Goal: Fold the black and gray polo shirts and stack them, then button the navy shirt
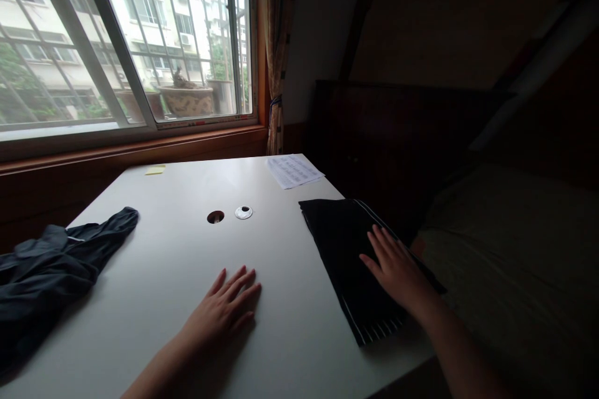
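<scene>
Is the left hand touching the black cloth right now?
Apart. The head view shows a stretch of white table between the left hand and the black cloth.

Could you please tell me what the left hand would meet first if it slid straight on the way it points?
Crossing the smooth white tabletop, the left hand would probably first meet the flat black cloth with white lines, near its far left corner; the exact line and depth are uncertain.

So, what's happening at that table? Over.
Left hand open, palm down, at the white table. Right hand open, on black cloth. Dark garment at table's left, apart from both.
</scene>
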The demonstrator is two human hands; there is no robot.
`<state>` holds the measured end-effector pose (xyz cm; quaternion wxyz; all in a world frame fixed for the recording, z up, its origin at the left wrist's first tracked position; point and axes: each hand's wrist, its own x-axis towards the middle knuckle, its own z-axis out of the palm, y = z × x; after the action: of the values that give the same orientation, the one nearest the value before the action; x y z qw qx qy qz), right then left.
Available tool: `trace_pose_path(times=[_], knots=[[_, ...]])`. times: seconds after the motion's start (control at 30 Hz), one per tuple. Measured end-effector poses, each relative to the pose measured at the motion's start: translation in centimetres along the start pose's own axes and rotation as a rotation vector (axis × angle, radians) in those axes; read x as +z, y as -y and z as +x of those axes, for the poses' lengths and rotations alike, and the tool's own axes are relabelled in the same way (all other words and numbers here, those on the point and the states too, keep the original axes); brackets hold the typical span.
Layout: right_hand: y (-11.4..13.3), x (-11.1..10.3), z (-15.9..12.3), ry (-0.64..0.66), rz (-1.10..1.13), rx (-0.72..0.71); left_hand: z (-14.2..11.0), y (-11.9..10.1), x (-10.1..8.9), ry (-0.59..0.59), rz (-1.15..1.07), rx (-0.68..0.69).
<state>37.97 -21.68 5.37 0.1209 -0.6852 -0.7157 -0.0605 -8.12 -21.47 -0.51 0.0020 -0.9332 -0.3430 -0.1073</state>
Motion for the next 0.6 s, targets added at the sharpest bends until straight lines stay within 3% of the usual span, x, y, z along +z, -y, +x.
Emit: trace_pose_path(times=[0.13,0.27,0.47,0.6], knots=[[-2.9,2.7,-0.6,0.182,-0.111,0.075,0.0,0.0,0.1,-0.017,0.002,-0.001],[-2.8,2.6,0.4,0.193,-0.141,0.099,0.0,0.0,-0.1,-0.03,-0.006,0.002],[-2.4,0.4,6.9,0.08,-0.111,0.049,0.0,-0.1,-0.4,-0.016,-0.025,-0.008],[-2.5,2.2,10.9,0.138,-0.114,0.054,0.1,-0.1,-0.3,-0.021,-0.045,-0.009]])
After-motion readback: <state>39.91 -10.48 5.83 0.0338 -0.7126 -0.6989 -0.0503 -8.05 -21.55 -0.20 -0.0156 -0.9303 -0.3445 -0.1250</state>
